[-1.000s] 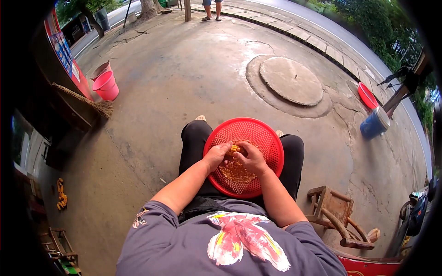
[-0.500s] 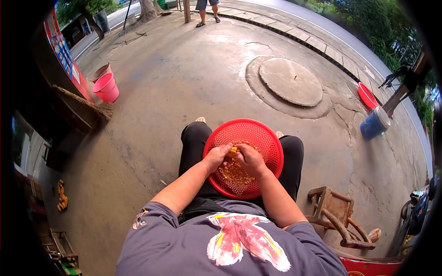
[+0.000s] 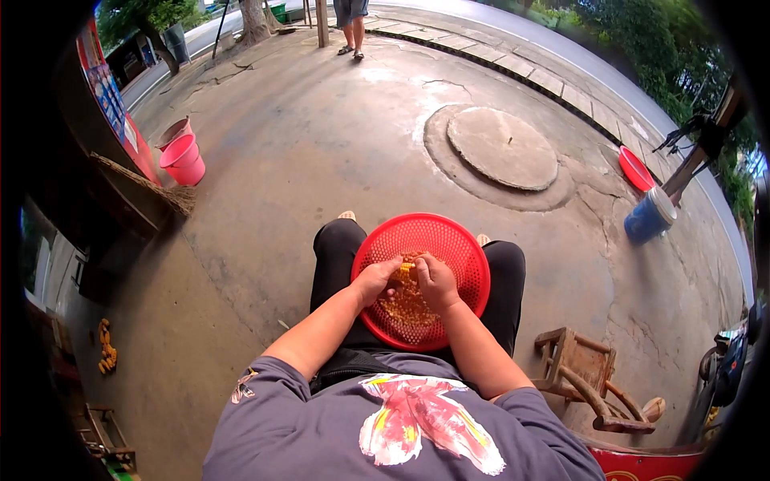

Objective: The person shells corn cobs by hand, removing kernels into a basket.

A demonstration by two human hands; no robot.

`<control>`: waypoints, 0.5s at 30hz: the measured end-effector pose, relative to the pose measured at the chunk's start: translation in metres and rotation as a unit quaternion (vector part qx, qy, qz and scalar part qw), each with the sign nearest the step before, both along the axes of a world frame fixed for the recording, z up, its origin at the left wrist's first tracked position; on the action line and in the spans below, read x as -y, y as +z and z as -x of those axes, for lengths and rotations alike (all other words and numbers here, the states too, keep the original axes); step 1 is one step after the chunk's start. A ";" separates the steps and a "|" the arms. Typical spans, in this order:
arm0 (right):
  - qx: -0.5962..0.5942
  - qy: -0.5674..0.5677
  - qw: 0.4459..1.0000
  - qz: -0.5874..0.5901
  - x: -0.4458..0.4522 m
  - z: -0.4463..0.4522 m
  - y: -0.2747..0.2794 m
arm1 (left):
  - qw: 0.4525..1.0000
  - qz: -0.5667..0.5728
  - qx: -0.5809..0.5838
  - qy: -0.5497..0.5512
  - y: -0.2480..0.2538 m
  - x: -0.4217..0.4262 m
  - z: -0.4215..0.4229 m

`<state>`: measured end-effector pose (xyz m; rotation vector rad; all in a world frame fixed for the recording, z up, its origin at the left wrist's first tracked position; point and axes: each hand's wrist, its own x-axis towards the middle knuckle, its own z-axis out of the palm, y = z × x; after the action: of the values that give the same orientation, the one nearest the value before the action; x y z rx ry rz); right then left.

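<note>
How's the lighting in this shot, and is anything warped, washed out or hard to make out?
Head view: daylit, with pale glare on the floor beside the round slab; head view: black rim, dark left side, and strong wide-angle bending, plain in the curved road; head view: corn between the hands too small for fine detail.

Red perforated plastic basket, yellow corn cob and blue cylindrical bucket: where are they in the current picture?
Red perforated plastic basket [image 3: 472, 276]: head view, right side wall.
Yellow corn cob [image 3: 407, 271]: head view, exposed kernels.
Blue cylindrical bucket [image 3: 645, 221]: head view, outer side.
</note>
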<state>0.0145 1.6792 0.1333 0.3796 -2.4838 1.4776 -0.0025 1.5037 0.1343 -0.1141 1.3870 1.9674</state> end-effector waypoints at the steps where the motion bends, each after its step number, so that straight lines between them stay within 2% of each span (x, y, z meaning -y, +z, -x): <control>1: 0.063 0.016 0.989 0.130 0.002 0.001 0.002 | 1.000 0.000 0.000 0.001 0.003 -0.001 -0.001; 2: 0.128 0.024 0.975 0.178 -0.004 -0.003 0.005 | 0.999 0.010 -0.012 0.029 0.006 -0.004 -0.003; 3: 0.128 0.024 0.975 0.178 -0.007 -0.001 0.003 | 0.998 0.020 -0.024 0.058 0.008 -0.005 -0.004; 9: 0.114 0.064 0.959 0.252 -0.011 0.002 0.010 | 0.996 0.030 -0.064 0.054 0.003 -0.002 -0.003; 11: 0.059 0.123 0.984 0.117 -0.018 0.007 0.002 | 0.996 0.030 -0.075 0.050 0.002 -0.002 -0.002; 12: 0.059 0.123 0.984 0.118 -0.019 0.008 -0.001 | 0.995 0.028 -0.086 0.047 0.003 -0.002 -0.002; 14: 0.105 0.105 0.960 0.239 -0.021 0.009 -0.005 | 0.994 0.027 -0.089 0.049 0.004 -0.002 -0.003; 15: 0.105 0.105 0.960 0.239 -0.023 0.009 -0.005 | 0.994 0.025 -0.092 0.051 0.005 -0.002 -0.003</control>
<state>0.0058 1.7017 0.1280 0.4200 -2.1720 2.2371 0.0008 1.5058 0.1391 -0.0260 1.5769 2.0702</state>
